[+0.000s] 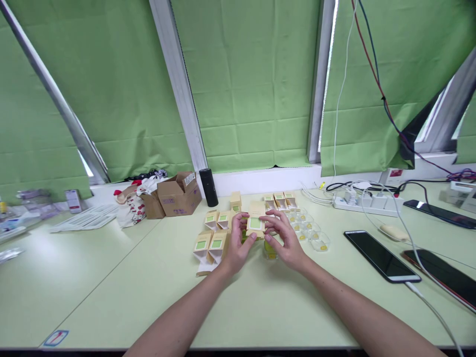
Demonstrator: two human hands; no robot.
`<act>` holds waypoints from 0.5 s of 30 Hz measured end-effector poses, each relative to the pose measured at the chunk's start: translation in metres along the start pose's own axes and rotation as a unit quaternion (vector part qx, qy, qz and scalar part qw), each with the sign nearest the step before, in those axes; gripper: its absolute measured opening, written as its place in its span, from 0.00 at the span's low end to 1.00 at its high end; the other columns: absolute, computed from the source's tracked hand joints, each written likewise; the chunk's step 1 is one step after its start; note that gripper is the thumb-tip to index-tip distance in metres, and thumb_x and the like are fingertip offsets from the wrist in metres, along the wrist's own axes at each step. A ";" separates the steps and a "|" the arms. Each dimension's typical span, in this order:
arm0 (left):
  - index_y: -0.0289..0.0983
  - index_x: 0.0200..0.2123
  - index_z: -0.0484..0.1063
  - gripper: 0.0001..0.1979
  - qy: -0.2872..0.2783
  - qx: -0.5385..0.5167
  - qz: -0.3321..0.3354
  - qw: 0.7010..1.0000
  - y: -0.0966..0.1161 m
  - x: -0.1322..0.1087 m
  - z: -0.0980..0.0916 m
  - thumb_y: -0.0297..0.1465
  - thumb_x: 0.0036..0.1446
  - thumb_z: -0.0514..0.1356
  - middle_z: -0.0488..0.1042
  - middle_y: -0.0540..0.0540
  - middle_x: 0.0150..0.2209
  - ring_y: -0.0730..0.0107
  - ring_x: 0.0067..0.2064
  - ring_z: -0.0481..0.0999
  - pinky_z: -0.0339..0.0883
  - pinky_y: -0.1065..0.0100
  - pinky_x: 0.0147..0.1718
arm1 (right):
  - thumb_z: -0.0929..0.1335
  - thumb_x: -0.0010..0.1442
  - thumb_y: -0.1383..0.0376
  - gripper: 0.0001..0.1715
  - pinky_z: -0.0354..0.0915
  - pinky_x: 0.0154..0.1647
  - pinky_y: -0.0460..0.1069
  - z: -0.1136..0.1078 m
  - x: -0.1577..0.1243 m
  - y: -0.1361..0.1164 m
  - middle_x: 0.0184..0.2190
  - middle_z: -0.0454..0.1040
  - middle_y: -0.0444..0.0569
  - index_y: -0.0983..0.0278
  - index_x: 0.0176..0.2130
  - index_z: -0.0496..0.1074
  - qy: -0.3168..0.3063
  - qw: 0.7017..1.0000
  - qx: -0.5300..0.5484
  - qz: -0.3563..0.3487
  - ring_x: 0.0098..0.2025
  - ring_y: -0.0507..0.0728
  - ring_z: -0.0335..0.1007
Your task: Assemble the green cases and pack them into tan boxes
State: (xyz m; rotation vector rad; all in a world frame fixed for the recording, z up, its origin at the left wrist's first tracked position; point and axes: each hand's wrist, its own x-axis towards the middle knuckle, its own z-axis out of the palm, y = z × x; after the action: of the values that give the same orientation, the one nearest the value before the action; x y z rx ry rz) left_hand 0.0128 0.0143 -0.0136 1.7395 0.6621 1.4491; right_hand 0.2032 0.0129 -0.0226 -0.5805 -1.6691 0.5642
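Holding a small tan box (256, 223) with a green square label upright, in front of the black cylinder (208, 187) and a little to its right. Pinching the box's left edge with the left hand (238, 244), thumb on the front face, other fingers curled behind. Pressing on its right edge with the fingertips of the right hand (284, 239), fingers half spread and arched over the top. Cannot tell whether the box stands on the pale green surface (260, 307) or hangs just above it.

Directly in front of the black cylinder, just left of the hands: a cluster of folded tan boxes (211, 243) with the same green labels, lying touching one another. To the right of the cylinder, behind the hands: a short row of tan boxes (279, 200). Further right and nearer: clear cups (311, 233) with small yellow pieces inside. Just left of the cylinder: an open brown carton (179, 194). Well to its right: a white power strip (366, 202) and a dark phone (381, 255) on a cable.
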 end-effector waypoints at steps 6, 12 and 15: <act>0.45 0.61 0.60 0.25 0.000 0.003 0.007 1.000 0.001 0.000 0.000 0.44 0.67 0.65 0.71 0.43 0.52 0.58 0.55 0.73 0.67 0.57 0.55 | 0.69 0.71 0.56 0.22 0.77 0.52 0.58 0.001 0.000 -0.001 0.63 0.62 0.57 0.54 0.62 0.75 0.006 1.000 0.001 -0.004 0.52 0.61 0.76; 0.46 0.61 0.61 0.26 0.005 0.017 0.011 1.000 -0.002 0.000 0.000 0.46 0.67 0.64 0.71 0.43 0.52 0.58 0.55 0.73 0.67 0.57 0.55 | 0.69 0.71 0.56 0.22 0.76 0.52 0.57 0.001 0.000 0.000 0.63 0.62 0.56 0.54 0.62 0.74 0.005 1.000 -0.002 -0.008 0.52 0.61 0.75; 0.46 0.61 0.60 0.26 0.008 0.031 0.007 0.999 -0.001 0.000 0.000 0.46 0.68 0.64 0.71 0.42 0.53 0.58 0.55 0.73 0.69 0.56 0.55 | 0.69 0.71 0.57 0.22 0.76 0.53 0.57 0.000 0.000 0.000 0.63 0.61 0.56 0.53 0.62 0.74 0.001 1.000 0.001 -0.007 0.51 0.60 0.75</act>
State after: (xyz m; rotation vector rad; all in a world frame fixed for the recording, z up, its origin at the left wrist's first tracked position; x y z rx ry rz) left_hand 0.0128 0.0150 -0.0146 1.7852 0.7119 1.4678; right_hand 0.2029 0.0130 -0.0223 -0.5673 -1.6681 0.5551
